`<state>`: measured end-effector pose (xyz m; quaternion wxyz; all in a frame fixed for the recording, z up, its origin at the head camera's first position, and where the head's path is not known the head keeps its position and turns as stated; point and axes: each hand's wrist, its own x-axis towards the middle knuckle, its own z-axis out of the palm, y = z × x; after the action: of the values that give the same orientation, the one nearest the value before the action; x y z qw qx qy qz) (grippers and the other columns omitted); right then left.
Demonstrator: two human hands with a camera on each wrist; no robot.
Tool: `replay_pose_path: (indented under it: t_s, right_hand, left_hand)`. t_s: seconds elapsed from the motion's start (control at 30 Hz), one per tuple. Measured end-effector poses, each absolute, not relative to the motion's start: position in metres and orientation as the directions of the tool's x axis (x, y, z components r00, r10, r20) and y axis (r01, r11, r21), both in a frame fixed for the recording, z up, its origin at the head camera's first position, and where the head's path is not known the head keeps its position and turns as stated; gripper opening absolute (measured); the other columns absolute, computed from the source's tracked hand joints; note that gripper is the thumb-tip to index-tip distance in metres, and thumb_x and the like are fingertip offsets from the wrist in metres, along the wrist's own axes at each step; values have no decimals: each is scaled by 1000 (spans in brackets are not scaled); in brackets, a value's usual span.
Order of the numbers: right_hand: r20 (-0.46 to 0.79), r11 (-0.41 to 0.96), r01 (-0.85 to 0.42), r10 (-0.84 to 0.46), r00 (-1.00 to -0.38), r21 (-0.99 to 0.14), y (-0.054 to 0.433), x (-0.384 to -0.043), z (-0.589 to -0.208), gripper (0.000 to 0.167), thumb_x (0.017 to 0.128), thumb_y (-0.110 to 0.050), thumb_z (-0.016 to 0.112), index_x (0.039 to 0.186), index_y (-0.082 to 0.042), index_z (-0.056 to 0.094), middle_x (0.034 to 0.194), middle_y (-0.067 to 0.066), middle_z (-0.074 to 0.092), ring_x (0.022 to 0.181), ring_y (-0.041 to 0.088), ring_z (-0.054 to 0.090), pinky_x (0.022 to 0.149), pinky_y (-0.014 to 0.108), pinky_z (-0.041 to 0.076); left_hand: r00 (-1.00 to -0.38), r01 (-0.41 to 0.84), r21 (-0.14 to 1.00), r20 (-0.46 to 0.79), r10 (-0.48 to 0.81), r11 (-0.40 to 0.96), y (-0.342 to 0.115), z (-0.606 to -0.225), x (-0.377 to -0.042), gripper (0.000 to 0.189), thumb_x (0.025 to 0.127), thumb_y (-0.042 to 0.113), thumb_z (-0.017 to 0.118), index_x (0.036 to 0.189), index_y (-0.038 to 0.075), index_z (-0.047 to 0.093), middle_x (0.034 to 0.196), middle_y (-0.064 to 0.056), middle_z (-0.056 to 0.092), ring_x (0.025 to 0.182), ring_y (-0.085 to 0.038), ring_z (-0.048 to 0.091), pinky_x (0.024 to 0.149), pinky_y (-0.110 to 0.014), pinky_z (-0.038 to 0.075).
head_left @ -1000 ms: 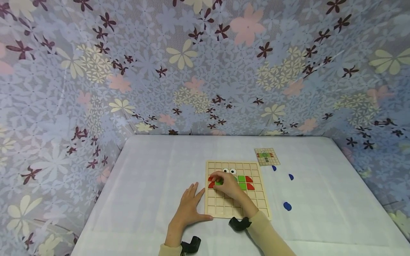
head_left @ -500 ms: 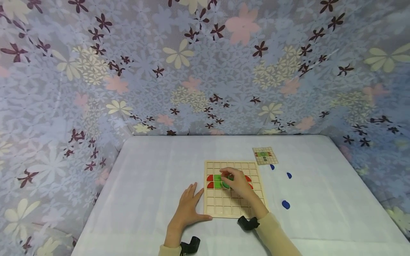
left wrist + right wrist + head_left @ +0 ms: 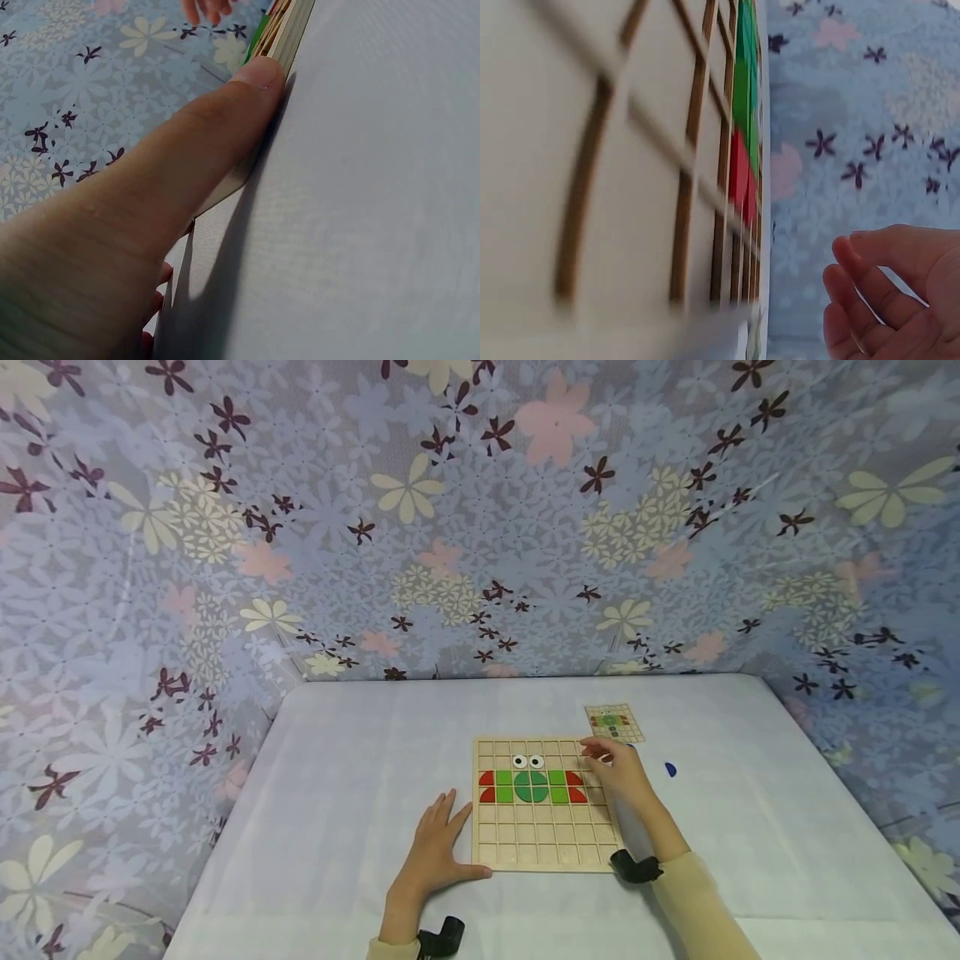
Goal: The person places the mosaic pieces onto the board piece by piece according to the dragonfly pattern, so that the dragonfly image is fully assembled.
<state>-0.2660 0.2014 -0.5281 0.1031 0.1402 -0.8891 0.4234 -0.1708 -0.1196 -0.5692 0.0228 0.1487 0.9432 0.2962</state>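
Observation:
A wooden grid board point(image 3: 543, 857) bears a figure of flat pieces: green squares point(image 3: 558, 778), a green circle point(image 3: 531, 787) of quarter pieces, red pieces point(image 3: 487, 778) at both sides and two eye pieces point(image 3: 520, 762) above. My left hand point(image 3: 433, 858) lies spread at the board's lower left corner, its thumb point(image 3: 259, 75) touching the front edge. Over the board's right edge hovers my right hand point(image 3: 624, 774), fingers loosely bent; the right wrist view shows nothing between thumb and fingers. One blue half-round piece point(image 3: 670, 769) lies right of it; another blue piece point(image 3: 631, 745) is mostly hidden behind it.
A small pattern card point(image 3: 633, 732) with a similar figure lies just behind the board's right corner. White cloth point(image 3: 360, 735) covers the table. Floral fabric point(image 3: 480, 527) hangs behind and at the sides.
My right hand has moved from the left of the figure to the right, off the board's middle, uncovering the green pieces. Its forearm now hides the nearer blue piece. My left hand has stayed put.

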Motion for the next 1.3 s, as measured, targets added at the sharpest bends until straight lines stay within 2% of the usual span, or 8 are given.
replay_pose_path:
  t_s: [0.23, 0.43, 0.53, 0.77, 1.3]
  right_hand:
    - [296, 679, -310, -141, -945, -665, 238, -276, -531, 32, 81, 10, 63, 112, 7, 63, 95, 21, 69, 86, 35, 64, 73, 36, 52]
    - [252, 721, -274, -142, -957, -636, 266, -285, -534, 36, 79, 12, 62, 115, 9, 61, 108, 28, 65, 97, 42, 61, 82, 53, 51]
    - [216, 744, -247, -141, -966, -621, 275, -290, -538, 38, 79, 11, 62, 117, 8, 60, 114, 29, 63, 102, 45, 59, 87, 56, 49]
    - [163, 744, -238, -174, -971, -624, 282, -299, -547, 41, 78, 10, 65, 118, 9, 59, 115, 30, 63, 102, 44, 60, 88, 54, 51]
    - [167, 736, -229, -158, -973, -637, 285, -301, -554, 35, 77, 8, 69, 112, 9, 62, 105, 27, 68, 91, 37, 63, 79, 47, 54]
  left_hand:
    - [-955, 263, 577, 44, 292, 774, -120, -570, -172, 105, 59, 57, 82, 145, 12, 41, 157, -14, 25, 147, -35, 19, 118, -55, 20]
    - [-956, 260, 573, 43, 289, 777, -121, -572, -172, 105, 59, 57, 82, 145, 12, 41, 157, -14, 25, 147, -35, 18, 119, -54, 20]
    - [-956, 261, 573, 43, 289, 777, -121, -571, -173, 105, 59, 57, 82, 145, 12, 41, 158, -14, 25, 147, -35, 18, 119, -54, 20]
    - [-958, 252, 580, 37, 284, 775, -120, -570, -172, 104, 59, 57, 82, 145, 12, 42, 158, -13, 26, 147, -35, 18, 119, -54, 20]
    - [-959, 250, 573, 35, 282, 780, -120, -570, -172, 105, 59, 57, 82, 145, 12, 41, 158, -13, 25, 147, -34, 18, 119, -54, 20]
